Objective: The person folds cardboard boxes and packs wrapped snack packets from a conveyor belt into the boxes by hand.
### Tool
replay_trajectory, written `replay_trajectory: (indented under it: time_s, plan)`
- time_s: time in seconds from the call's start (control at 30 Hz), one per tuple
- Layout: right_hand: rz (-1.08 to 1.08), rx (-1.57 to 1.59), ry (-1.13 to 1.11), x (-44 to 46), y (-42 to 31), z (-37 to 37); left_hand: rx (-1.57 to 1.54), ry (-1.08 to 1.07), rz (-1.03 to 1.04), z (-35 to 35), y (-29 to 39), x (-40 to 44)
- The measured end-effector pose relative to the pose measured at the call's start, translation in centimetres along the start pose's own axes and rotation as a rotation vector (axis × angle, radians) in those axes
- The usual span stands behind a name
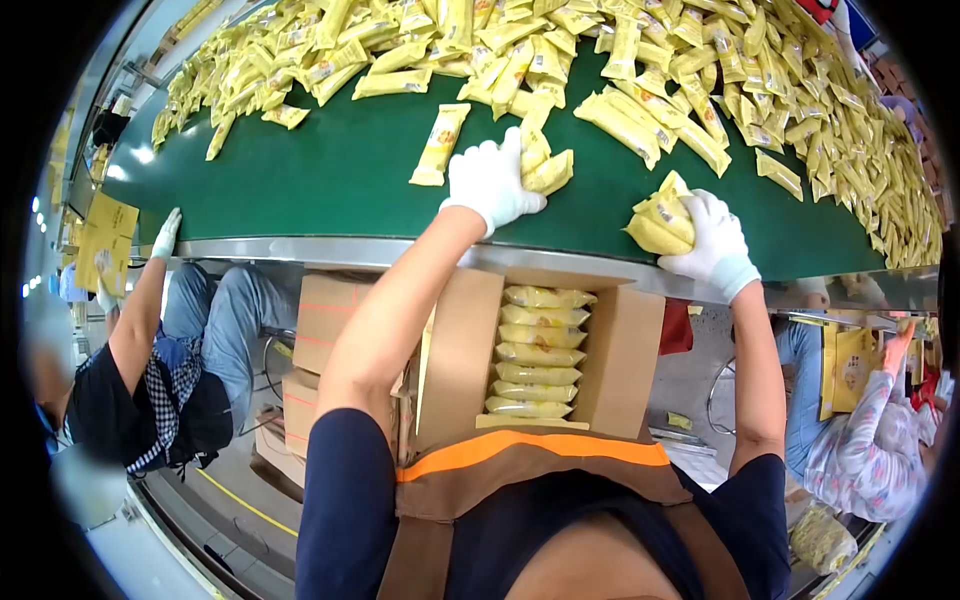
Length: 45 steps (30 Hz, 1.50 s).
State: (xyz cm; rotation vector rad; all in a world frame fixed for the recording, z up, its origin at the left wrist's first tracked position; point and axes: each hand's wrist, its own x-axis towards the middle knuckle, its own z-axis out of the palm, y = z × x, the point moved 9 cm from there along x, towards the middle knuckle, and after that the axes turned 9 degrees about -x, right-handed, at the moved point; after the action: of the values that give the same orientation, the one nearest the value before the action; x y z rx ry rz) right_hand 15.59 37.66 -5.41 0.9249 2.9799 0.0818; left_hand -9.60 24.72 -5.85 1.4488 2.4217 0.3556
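Observation:
My left hand (492, 184), in a white glove, is over the green belt with its fingers curved against yellow packets (548, 172) on its right side. A single yellow packet (440, 145) lies just to its left. My right hand (714, 236), also gloved, is closed round yellow packets (662, 218) near the belt's front edge. Below and between my hands, an open cardboard box (458, 350) holds a column of several yellow packets (541, 354) lying flat, stacked front to back.
Heaps of yellow packets (850, 150) cover the far and right parts of the green belt (330, 170). A metal rim (390, 252) runs along its front. Cardboard boxes (318, 335) stand left of the open box. Co-workers sit at the left (150, 370) and right (850, 430).

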Motion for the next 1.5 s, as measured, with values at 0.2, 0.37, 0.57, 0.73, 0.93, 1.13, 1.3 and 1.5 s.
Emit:
replay_trajectory:
  time_s: [0.2,0.37,0.57,0.73,0.93,1.13,1.3,1.5]
  plan:
    - [0.077,-0.025,-0.078,-0.6,0.7,0.2,-0.522,0.128,0.162,-1.5,-1.3,-2.1]
    - [0.067,0.006,-0.013,-1.0,0.9,0.3,-1.247,-0.021,-0.089,-3.7,-8.2,1.1]
    - [0.030,0.124,0.082,-1.0,1.2,-2.6,0.093,-0.001,0.124,-0.2,-3.7,1.0]
    - [0.066,0.006,0.191,-2.5,0.2,-2.0,0.131,0.096,0.345,0.6,1.3,-4.9]
    - [0.070,-0.066,-0.063,-5.9,0.7,-1.5,0.095,-0.068,0.068,0.8,2.6,-5.2]
    - [0.157,0.596,0.131,-9.0,-1.1,-11.1,-0.168,0.153,0.119,-2.6,-1.8,-7.3]
    - [-0.540,-0.105,0.155,-14.5,-17.3,-14.2,-1.324,-0.090,0.135,-9.9,1.5,-15.0]
    - [-0.514,0.336,-0.305,-15.1,-26.9,4.9,-0.651,-0.580,0.693,-2.4,9.9,-19.0]
